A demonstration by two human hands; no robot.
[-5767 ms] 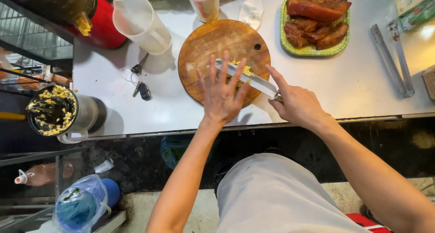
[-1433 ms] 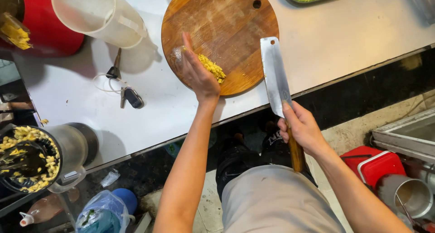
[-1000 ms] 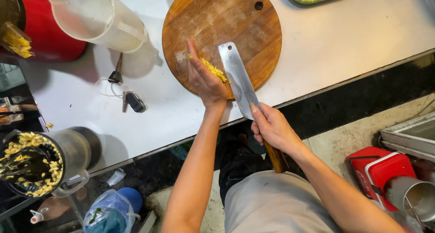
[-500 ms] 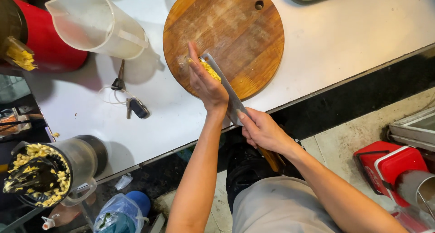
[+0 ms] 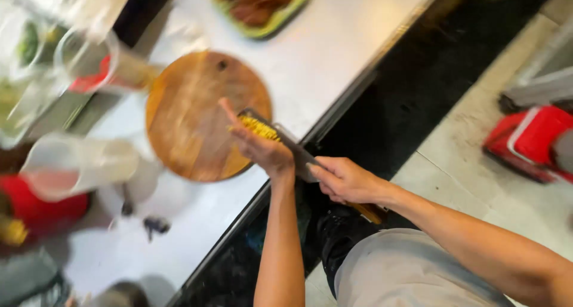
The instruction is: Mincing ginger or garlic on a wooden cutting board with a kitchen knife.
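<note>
Two hands meet over the board's edge: the right hand (image 5: pixel 346 178) grips the cleaver (image 5: pixel 280 146), blade running toward ten o'clock. Left hand (image 5: pixel 262 149), fingers open and flat, presses yellow bits (image 5: pixel 258 128) onto the blade, above the round wooden board (image 5: pixel 191 116).

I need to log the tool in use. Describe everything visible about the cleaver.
The cleaver has a broad, flat, grey metal blade and a brownish handle, mostly hidden in the right hand gripping it. It lies nearly flat, tip over the edge of the round wooden board, carrying a small heap of yellow chopped bits. The left hand presses against those bits. The picture is motion-blurred.
</note>
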